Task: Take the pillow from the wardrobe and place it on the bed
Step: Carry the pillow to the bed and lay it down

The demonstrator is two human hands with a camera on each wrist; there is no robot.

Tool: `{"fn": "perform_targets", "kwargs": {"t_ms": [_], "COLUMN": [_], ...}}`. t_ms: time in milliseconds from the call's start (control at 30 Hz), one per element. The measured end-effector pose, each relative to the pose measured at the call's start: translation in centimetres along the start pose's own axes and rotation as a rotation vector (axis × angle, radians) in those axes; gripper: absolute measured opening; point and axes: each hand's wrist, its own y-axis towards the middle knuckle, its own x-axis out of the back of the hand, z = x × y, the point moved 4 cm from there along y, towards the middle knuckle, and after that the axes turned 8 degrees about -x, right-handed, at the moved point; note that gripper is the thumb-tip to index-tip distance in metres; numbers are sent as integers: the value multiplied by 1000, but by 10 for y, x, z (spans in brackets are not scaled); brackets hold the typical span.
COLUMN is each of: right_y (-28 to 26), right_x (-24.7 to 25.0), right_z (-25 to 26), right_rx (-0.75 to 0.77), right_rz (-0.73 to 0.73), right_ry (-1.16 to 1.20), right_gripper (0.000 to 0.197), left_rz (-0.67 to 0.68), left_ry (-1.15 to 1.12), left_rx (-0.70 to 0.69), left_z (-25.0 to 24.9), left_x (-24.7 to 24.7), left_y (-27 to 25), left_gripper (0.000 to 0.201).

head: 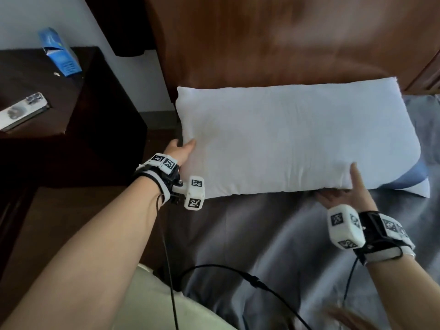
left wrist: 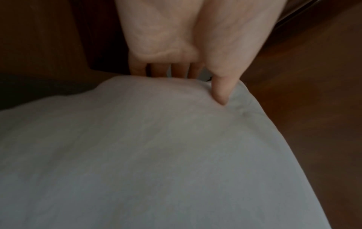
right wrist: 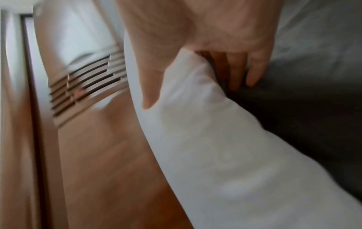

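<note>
A white pillow (head: 292, 136) lies flat at the head of the bed (head: 273, 234), against the brown wooden headboard (head: 273, 44). My left hand (head: 182, 148) grips its left edge, thumb on top and fingers underneath; the left wrist view shows the thumb (left wrist: 221, 93) pressing into the pillow (left wrist: 156, 155). My right hand (head: 350, 189) holds the near right edge, thumb on top, fingers under the pillow. In the right wrist view the pillow (right wrist: 215, 155) is pinched between thumb and fingers (right wrist: 239, 74).
A dark nightstand (head: 59, 103) stands left of the bed with a phone (head: 22, 110) and a blue box (head: 59, 52) on it. A blue pillow (head: 414, 182) peeks out under the white one at the right. Grey bedding covers the near bed. Cables hang from my wrists.
</note>
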Motion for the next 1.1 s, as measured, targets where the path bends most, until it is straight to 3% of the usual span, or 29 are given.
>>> {"fn": "perform_targets", "kwargs": {"t_ms": [100,167,233,333,433,500,600,733,800,866,933,966,1033,1100], "right_y": [2,11,23,40,46,49,55,41,33,25,3,-14,-33,-45], "right_x": [9,6,3,-4,-5,3,18,14,13,19,22,17,3,-23], "right_z": [14,24,31,36,34,33,31,28,25,28,30,33,40,42], "right_rx": [-13,22,103,171,196,204,140,90,101,150,171,224,396,565], "right_rz": [-38,-170,-308,-319,-349,-364,-398,-387,-404,-490,-700,-822,-910,-865], "right_ry": [13,-67,-159,-174,-179,-172,-148,-163,-167,-189,-265,-342,-403,-403], "right_gripper": [62,47,47,39,40,48,75,60,61,75,99,101,85,73], "left_rz": [9,-26,-50,-60,-69,-79,-86,-58,-38,-27,-36,-45,-79,-135], "left_ry": [-9,28,43,36,12,21,78,94,59,-8,-53,-55,-75,-145], "left_rx": [-28,-58,-78,-95,-99,-94,-88,-73,-74,-62,-62,-74,-97,-105], "left_z": [-4,-7,-10,-13,-14,-11,-3,-2,-3,-2,-4,-5,-8,-10], "left_x": [-5,-5,-6,-8,-7,-7,-6,-3,1,6,16,23,39,60], "left_y": [-1,4,8,19,22,16,6,-7,-13,-18,-26,-31,-42,-56], "left_gripper": [35,24,14,2,9,3,34,42,40,40,41,42,40,37]}}
